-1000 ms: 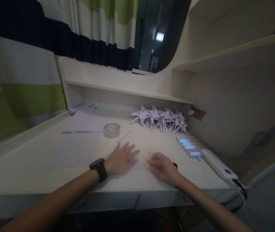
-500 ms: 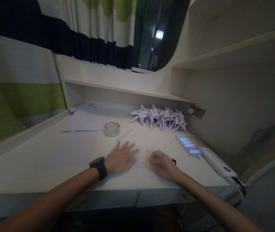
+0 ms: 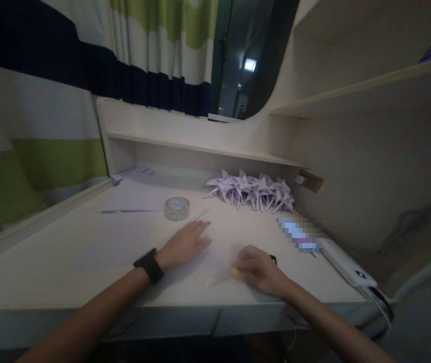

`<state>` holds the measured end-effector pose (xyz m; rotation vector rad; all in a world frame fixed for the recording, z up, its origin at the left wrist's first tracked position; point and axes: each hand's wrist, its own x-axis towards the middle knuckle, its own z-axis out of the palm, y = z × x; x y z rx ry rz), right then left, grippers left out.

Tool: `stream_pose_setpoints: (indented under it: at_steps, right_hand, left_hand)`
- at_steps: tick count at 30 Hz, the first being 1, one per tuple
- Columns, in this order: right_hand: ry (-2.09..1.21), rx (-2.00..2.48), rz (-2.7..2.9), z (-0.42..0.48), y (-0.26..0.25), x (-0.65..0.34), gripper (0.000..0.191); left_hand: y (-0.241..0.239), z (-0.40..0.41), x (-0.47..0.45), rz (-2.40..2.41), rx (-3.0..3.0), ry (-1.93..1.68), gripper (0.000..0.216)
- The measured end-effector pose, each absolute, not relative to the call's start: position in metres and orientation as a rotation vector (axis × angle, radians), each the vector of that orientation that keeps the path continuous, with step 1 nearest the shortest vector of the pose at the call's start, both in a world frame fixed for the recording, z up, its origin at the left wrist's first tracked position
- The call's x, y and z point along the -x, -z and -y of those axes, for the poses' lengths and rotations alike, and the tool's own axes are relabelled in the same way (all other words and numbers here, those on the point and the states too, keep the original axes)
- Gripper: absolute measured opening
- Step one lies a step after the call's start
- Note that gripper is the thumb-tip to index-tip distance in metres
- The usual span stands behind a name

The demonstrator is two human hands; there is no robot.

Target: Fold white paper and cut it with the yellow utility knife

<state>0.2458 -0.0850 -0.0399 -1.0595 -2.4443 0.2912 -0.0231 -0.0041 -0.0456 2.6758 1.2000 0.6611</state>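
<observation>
My left hand [image 3: 185, 244], a dark watch on its wrist, lies low over the desk with fingers stretched out, holding nothing. Just beyond its fingertips is a thin rolled paper stick [image 3: 201, 215], and a roll of clear tape [image 3: 176, 208] stands behind it. My right hand [image 3: 259, 269] is closed around a slim yellow-and-black tool [image 3: 235, 271] that looks like a utility knife, mostly hidden by the fingers. Between the hands a pale strip [image 3: 215, 279] is blurred. A pale sheet of paper [image 3: 120, 237] lies left of my left hand.
Several white paper pinwheels [image 3: 251, 189] are bunched at the back. A stack of paper [image 3: 136, 194] lies at the back left. On the right are a phone [image 3: 299, 236] with a blurred-out screen and a white power strip [image 3: 347, 264] with cables. Shelves [image 3: 370, 83] overhang the right side.
My left hand has shifted slightly left, its fingers now closer together and over the near end of the paper stick. A pale strip shows by my right hand. The view has tilted up a little.
</observation>
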Motion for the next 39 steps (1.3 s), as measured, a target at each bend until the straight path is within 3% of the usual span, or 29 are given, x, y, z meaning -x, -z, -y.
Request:
stream_pose_setpoints:
  at_steps: [10,26,31,39]
  right_hand:
    - [-0.272,1.106,2.445,0.087,0.039,-0.243,0.024]
    - [-0.286,1.392,2.454,0.055,0.019,-0.291,0.023]
    - [-0.167,1.504,2.477,0.047,0.017,-0.291,0.026]
    - [0.31,2.017,2.234,0.029,0.033,-0.275,0.043]
  left_hand:
    - [0.035,-0.01,0.041,-1.356,-2.523,-0.452,0.088]
    - [0.01,-0.037,0.054,-1.09,-1.589,-1.055,0.035]
    - [0.029,-0.044,0.058,-0.992,-1.309,-1.197,0.033]
    - [0.038,-0.041,0.058,-0.928,-1.233,-1.232,0.044]
